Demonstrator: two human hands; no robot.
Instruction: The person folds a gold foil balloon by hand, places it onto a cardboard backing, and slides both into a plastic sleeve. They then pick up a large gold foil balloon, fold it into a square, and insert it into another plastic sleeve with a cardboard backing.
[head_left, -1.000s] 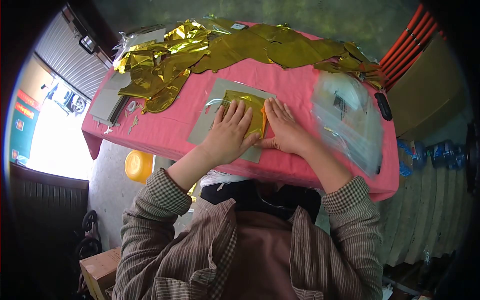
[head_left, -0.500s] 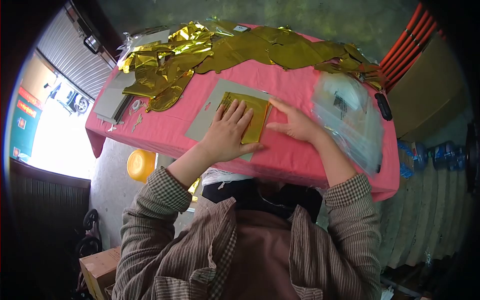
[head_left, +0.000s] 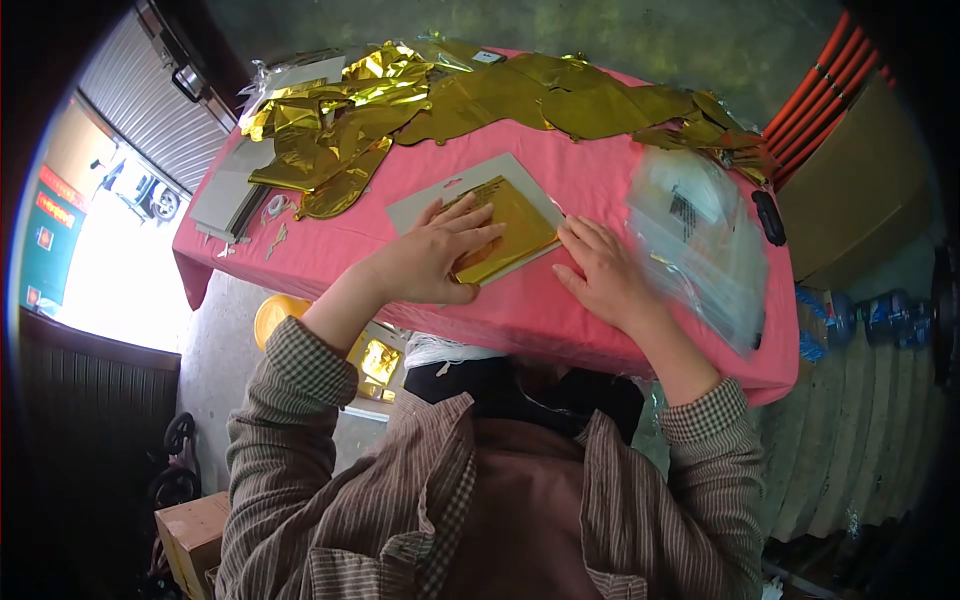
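A folded piece of gold foil [head_left: 516,226] lies flat on a pale grey card [head_left: 525,176] with a hang hole near its far left edge. My left hand [head_left: 440,252] rests over the left part of the foil and card, palm down, fingers stretched out. At the right edge of the card is my right hand [head_left: 603,268], its fingertips touching or close to the corner and its thumb apart from the fingers. Neither hand grips anything that I can see.
Gold foil balloon sheets [head_left: 490,100] spread along the far side of the pink-covered table [head_left: 590,330]. Clear plastic bags [head_left: 700,240] lie at the right, beside a black object [head_left: 768,217]. Grey cards [head_left: 232,200] are stacked at the left, near small white scraps [head_left: 277,237].
The card and foil have turned clockwise on the table. My left hand has shifted left and uncovered more foil, while my right hand's fingers have come down to the card's right edge.
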